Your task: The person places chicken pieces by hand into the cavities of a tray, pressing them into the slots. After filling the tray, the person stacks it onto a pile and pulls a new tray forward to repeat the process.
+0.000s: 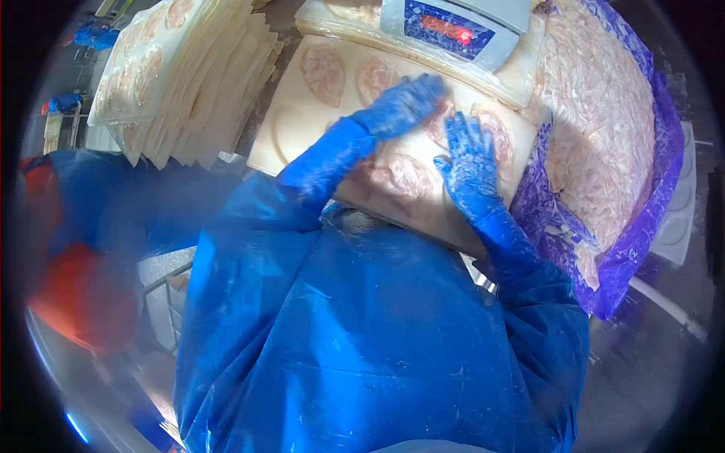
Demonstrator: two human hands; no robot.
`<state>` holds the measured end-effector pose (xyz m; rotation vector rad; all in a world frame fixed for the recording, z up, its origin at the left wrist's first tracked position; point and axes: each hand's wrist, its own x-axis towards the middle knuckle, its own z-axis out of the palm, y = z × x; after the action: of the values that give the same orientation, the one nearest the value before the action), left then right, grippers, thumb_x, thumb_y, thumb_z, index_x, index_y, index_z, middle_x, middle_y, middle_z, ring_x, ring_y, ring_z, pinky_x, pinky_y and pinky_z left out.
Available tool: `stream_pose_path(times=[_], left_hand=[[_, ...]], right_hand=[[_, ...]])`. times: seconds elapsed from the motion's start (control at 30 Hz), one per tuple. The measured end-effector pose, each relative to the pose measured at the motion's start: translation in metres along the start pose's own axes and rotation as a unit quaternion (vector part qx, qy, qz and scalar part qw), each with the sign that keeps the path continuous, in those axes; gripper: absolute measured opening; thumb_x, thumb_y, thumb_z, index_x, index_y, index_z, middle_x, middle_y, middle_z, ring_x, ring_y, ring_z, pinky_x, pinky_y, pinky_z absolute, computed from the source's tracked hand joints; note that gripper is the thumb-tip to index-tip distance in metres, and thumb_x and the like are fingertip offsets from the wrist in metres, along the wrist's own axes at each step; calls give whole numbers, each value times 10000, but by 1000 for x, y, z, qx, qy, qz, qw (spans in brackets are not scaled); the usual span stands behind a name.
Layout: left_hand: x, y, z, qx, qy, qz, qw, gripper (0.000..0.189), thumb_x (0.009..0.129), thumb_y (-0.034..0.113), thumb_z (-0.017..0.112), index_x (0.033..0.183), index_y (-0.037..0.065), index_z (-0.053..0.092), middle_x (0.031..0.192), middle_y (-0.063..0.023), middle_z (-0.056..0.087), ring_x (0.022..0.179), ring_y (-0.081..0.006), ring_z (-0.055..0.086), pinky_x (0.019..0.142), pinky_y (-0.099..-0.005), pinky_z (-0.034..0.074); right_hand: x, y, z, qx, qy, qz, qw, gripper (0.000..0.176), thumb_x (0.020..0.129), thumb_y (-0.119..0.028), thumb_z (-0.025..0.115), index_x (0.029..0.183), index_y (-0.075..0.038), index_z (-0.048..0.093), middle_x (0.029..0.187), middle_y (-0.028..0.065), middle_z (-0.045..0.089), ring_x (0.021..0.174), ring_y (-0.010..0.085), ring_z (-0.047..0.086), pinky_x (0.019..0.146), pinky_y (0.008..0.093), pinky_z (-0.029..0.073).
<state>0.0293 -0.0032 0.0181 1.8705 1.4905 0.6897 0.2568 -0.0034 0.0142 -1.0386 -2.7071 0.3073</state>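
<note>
A white moulded tray (260, 147) lies before me, tilted in view, with oval hollows. Several hollows hold pale pink raw meat, such as one portion (323, 72) at the far left and another portion (404, 177) near the front edge. My left hand (404, 106), in a blue glove, is over the tray's middle, partly covering a meat portion (440, 124); its fingers are smeared by motion. Beside it my right hand (472, 162), also blue-gloved, lies open with fingers stretched out, between that portion and the rightmost meat portion (496, 143).
A scale (453, 34) with a red lit display stands behind the tray. To the right, a large heap of raw meat strips (600, 113) sits on purple plastic sheeting (653, 204). Stacked filled trays (192, 83) stand at the left, near a blurred person (83, 249) in blue and orange.
</note>
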Motion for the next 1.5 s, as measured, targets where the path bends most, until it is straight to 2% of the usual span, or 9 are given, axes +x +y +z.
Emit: stream_pose_path(times=[0.13, 0.37, 0.5, 0.57, 0.7, 1.0, 1.27, 1.43, 1.5], left_hand=[[-66, -28, -32, -209, 309, -12, 928, 343, 998, 115, 543, 1327, 30, 590, 1314, -105, 622, 1220, -182, 556, 1057, -309, 417], [-170, 12, -22, -163, 254, -137, 943, 266, 967, 82, 595, 1217, 15, 657, 1218, -83, 655, 1138, -165, 584, 1017, -317, 442], [-166, 29, -3, -108, 257, -78, 957, 261, 888, 114, 687, 1147, 81, 675, 1161, -89, 633, 1127, -251, 581, 1009, -346, 445], [-163, 25, -2, 163, 163, -72, 970, 275, 870, 98, 683, 1145, 89, 664, 1130, -97, 632, 1103, -280, 574, 985, -368, 451], [-174, -7, -11, -118, 258, -105, 953, 302, 835, 118, 702, 1132, 84, 661, 1143, -110, 633, 1015, -303, 601, 904, -398, 484], [-131, 0, -26, 255, 130, -66, 956, 297, 767, 258, 701, 1002, 79, 675, 974, -116, 679, 928, -363, 621, 819, -487, 483], [-154, 7, -45, -396, 31, 9, 918, 277, 957, 65, 613, 1224, -3, 633, 1150, -108, 704, 1074, -173, 652, 946, -315, 513], [-171, 4, -89, -412, 14, -6, 911, 308, 963, 82, 623, 1255, -12, 610, 1163, -89, 691, 1097, -156, 629, 979, -288, 488], [-178, -5, -96, -356, 61, 11, 933, 319, 958, 87, 634, 1264, 2, 604, 1140, -66, 675, 1098, -138, 603, 989, -288, 475]], right_hand=[[12, -7, -27, -25, 70, 5, 997, 742, 893, -338, 627, 1514, -45, 346, 1577, 182, 312, 1467, 398, 241, 1196, 542, 158], [12, 2, 12, -113, 50, -40, 991, 610, 949, -366, 562, 1468, -72, 435, 1504, 162, 422, 1404, 347, 361, 1150, 513, 260], [3, -63, -15, 258, 88, -9, 962, 433, 923, -355, 600, 1232, -52, 593, 1211, 166, 591, 1148, 322, 540, 1000, 424, 416], [6, -90, -12, 62, -124, -69, 988, 279, 841, -253, 722, 1054, -89, 644, 1081, 145, 625, 1009, 348, 564, 890, 450, 440], [-5, -73, 12, 171, 30, -107, 979, 226, 811, -240, 742, 924, -82, 627, 949, 140, 622, 903, 356, 579, 813, 455, 453], [2, -94, -5, 121, 99, -7, 988, 253, 821, -118, 741, 1053, -64, 656, 1042, 126, 654, 966, 299, 629, 858, 403, 499], [30, -122, 31, 568, -60, 74, 817, 491, 891, -71, 691, 1350, -13, 527, 1296, 85, 595, 1126, 173, 577, 997, 321, 463], [44, -155, 14, 750, -69, 168, 636, 406, 893, -41, 680, 1285, -5, 580, 1114, 46, 644, 1015, 119, 593, 898, 245, 479], [48, -167, 5, 696, -105, 167, 691, 347, 917, -56, 640, 1256, -10, 581, 1036, 42, 633, 966, 122, 605, 857, 247, 492]])
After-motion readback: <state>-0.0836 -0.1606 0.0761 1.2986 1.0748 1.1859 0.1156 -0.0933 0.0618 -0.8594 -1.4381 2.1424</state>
